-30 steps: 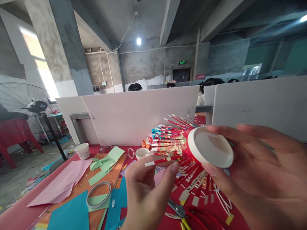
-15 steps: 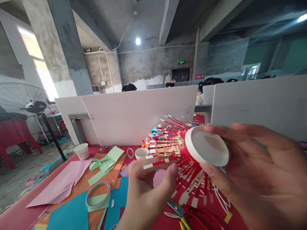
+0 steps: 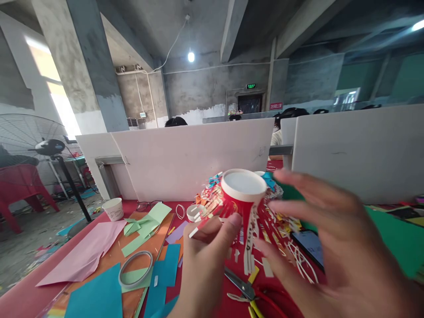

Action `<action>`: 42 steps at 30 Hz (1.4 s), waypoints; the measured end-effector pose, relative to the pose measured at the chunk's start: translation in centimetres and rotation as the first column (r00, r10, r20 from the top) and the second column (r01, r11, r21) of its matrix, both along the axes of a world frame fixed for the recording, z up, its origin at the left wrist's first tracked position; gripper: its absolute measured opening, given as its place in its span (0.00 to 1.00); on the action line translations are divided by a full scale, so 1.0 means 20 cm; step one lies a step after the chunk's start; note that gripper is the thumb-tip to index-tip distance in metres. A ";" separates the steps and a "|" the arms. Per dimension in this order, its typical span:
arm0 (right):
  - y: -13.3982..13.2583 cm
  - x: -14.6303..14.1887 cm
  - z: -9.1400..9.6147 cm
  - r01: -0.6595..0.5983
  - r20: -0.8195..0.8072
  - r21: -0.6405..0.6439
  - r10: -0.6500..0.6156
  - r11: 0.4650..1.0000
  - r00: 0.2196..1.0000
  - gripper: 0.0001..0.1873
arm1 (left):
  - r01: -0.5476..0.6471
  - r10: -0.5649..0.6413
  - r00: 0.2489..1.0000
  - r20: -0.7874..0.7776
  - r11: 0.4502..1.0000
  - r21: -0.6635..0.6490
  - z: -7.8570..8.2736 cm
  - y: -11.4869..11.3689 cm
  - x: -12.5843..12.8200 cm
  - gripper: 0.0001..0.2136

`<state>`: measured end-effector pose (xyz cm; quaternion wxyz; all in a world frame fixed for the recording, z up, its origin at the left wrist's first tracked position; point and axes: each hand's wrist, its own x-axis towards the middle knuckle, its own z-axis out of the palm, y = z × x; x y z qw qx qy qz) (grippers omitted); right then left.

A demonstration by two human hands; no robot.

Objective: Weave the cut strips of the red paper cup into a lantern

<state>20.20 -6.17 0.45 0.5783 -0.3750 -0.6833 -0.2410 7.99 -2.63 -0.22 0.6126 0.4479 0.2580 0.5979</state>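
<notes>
Left hand (image 3: 212, 247): thumb and fingers pinched on strips of the red-and-white slit paper cup (image 3: 243, 196), held base up over the red worktop (image 3: 24, 298). Right hand (image 3: 331, 238): fingers spread, gripping nothing, just right of the cup. Metal-bladed, red-handled scissors (image 3: 241, 283): nearer

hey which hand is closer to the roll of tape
Left. The left hand is right of the roll of tape, blue paper between; the right hand is farther right, past the red cup.
</notes>
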 end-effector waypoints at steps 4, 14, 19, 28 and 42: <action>-0.04 0.02 -0.01 0.058 0.272 -0.078 -0.035 0.995 0.962 0.07 | -0.011 0.021 0.993 0.115 0.996 -0.089 -0.01 -0.03 0.04 0.12; 0.01 0.04 -0.03 0.080 0.347 0.009 -0.078 0.997 0.935 0.09 | -0.013 0.027 0.968 0.248 0.998 -0.058 0.00 -0.03 0.08 0.09; 0.03 0.04 -0.04 0.061 0.300 0.054 -0.075 0.997 0.951 0.10 | 0.035 -0.002 0.937 0.350 0.996 -0.088 0.03 -0.04 0.09 0.05; 0.05 -0.01 -0.06 0.065 0.252 0.136 -0.098 0.989 0.963 0.06 | -0.015 0.049 0.950 0.310 0.994 -0.112 0.00 -0.04 0.09 0.11; 0.04 -0.06 -0.11 0.096 0.195 0.109 -0.116 0.989 0.974 0.10 | -0.122 0.138 0.966 0.219 0.989 -0.086 -0.01 -0.04 0.09 0.13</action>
